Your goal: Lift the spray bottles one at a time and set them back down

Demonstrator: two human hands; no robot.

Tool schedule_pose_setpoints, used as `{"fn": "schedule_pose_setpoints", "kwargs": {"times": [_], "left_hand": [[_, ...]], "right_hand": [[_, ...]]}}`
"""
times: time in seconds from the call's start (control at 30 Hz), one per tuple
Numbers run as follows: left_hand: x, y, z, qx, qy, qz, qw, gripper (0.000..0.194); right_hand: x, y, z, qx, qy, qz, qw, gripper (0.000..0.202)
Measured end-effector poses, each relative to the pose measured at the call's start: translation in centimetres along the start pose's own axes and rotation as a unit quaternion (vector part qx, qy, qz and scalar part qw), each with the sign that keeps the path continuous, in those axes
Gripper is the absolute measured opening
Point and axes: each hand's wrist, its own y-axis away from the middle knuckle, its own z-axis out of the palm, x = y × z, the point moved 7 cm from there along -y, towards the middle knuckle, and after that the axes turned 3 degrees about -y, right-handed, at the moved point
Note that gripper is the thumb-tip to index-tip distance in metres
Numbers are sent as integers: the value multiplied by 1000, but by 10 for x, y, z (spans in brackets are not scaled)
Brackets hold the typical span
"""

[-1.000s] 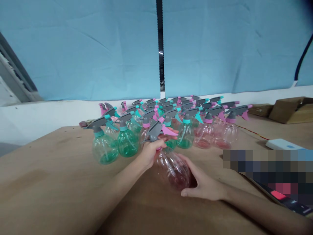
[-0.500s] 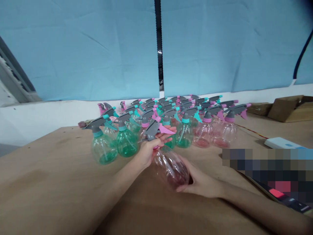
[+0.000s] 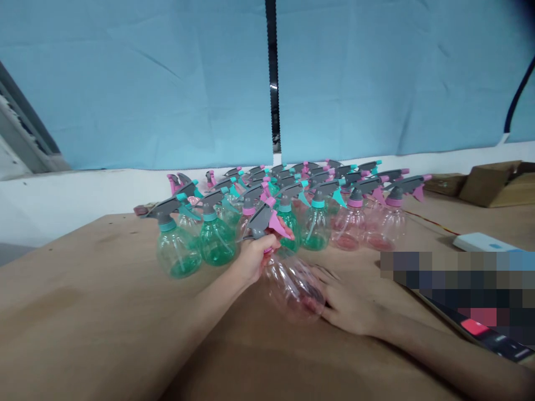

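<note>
A clear pink spray bottle [image 3: 292, 289] with a grey head and pink trigger leans in front of me, its base toward the right. My left hand [image 3: 254, 257] is wrapped around its neck, fingers curled below the trigger. Beside the base is my right hand [image 3: 349, 303], fingers stretched out and apart; some fingertips are partly behind the clear bottle, so I cannot tell whether they touch it. Close to my left hand stand a green spray bottle [image 3: 217, 242] and another green one [image 3: 179, 253].
Several more green and pink spray bottles stand in rows, including a pink one [image 3: 346, 228]. At right are an open cardboard box [image 3: 497, 186], a white device [image 3: 487, 244] and a dark, partly pixelated object [image 3: 497, 337]. A blue sheet [image 3: 167, 83] covers the wall behind the wooden table [image 3: 83, 312].
My right hand has loosened from the bottle's base, its fingers now spread beside it. My left fingers have curled in more around the neck under the trigger.
</note>
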Motion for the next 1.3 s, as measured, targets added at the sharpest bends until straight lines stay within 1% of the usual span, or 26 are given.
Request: {"fn": "schedule_pose_setpoints", "kwargs": {"times": [0.1,0.2,0.43,0.57,0.73,0.97,1.03,1.17,1.3], "left_hand": [[-1,0,1,-10,15,-18,1000,40],[-3,0,2,-27,26,-33,999,44],[-1,-2,6,-60,49,16,997,52],[-2,-4,5,-70,54,19,996,53],[-2,-3,4,-64,47,13,997,43],[2,0,6,-45,52,11,998,14],[1,0,6,-41,51,13,998,14],[1,2,7,-48,59,16,997,24],[2,2,7,-45,60,8,997,12]], "right_hand": [[1,0,3,-26,13,-2,1000,54],[1,0,3,-37,22,3,999,55],[1,0,3,-37,25,4,999,53],[-1,-1,2,-40,27,-3,999,53],[-2,-1,1,-48,42,3,998,53],[-4,-1,0,-36,36,-4,999,53],[-3,-1,1,-34,35,-9,999,52],[-3,-1,1,-27,29,-14,999,52],[-3,-1,1,-35,31,-10,999,52]]}}
